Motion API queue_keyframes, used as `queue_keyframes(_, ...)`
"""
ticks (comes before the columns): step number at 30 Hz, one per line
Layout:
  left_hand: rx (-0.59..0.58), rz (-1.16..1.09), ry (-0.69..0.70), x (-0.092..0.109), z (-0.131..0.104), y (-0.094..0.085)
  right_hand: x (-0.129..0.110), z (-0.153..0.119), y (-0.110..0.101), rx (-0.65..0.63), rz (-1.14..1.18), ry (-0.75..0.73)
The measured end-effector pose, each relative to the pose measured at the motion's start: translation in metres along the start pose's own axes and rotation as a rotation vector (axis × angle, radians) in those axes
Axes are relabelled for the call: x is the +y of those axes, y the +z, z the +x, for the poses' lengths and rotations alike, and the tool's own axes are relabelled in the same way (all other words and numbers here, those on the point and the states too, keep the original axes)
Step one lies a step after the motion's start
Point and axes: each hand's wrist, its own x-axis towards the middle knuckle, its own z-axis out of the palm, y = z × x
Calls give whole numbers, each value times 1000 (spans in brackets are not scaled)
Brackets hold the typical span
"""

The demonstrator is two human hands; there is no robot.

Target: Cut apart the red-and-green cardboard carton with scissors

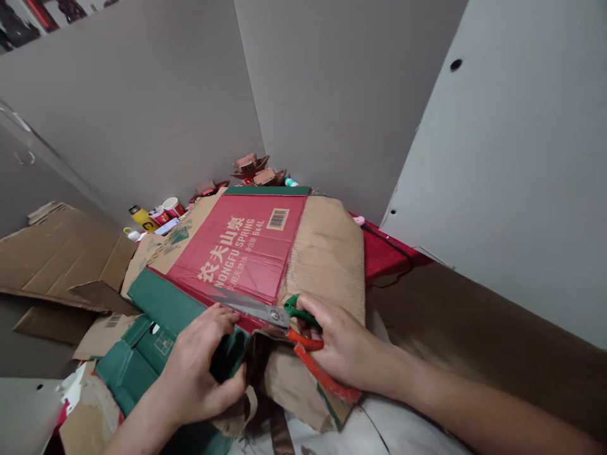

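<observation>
My right hand [339, 341] grips a pair of scissors [272, 314] with one green and one orange-red handle. Their metal blades point left and lie over the edge of a red and green cardboard box [190, 259] printed "NONGFU SPRING". The blades look nearly together. My left hand [203, 363] is closed on the box's green flap [175, 303], with fingers on top and thumb below, close to the blades. Below the scissors, brown cardboard [294, 379] is bent and torn along its edge.
Brown cardboard pieces [66, 256] stand at the left. Behind the box are small model boats [250, 165], paper cups [173, 206] and a yellow bottle [143, 218]. A red tabletop [389, 253] with a black cable shows at right. Grey panels [332, 95] enclose the back.
</observation>
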Motion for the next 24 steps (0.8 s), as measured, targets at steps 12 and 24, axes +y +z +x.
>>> queue_keyframes(12, -177, 178, -87, 20, -9, -4, 15, -4, 14, -100, 22, 176)
queue_keyframes(24, -201, 156, -150, 23, -23, 1, -11, -12, -25, -255, 177, 399)
